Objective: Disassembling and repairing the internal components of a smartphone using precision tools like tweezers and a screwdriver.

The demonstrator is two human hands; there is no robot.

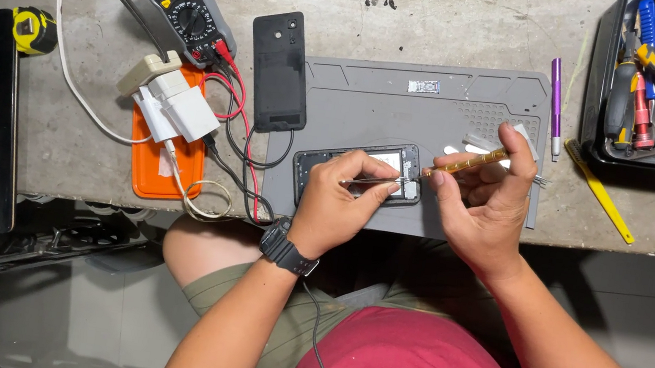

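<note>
On the concrete table, at the near edge of a grey mat (374,97), the opened phone (359,171) lies long axis left-right, under both hands: the left hand (338,202) pinches tweezers (371,181) over it, the right hand (487,202) pinches a yellow screwdriver (467,164) angled down toward its right end.

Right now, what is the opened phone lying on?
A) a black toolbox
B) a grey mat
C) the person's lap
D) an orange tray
B: the opened phone lies flat on the grey mat on the workbench, with the left hand holding tweezers over it and the right hand holding a yellow-handled tool.
</note>
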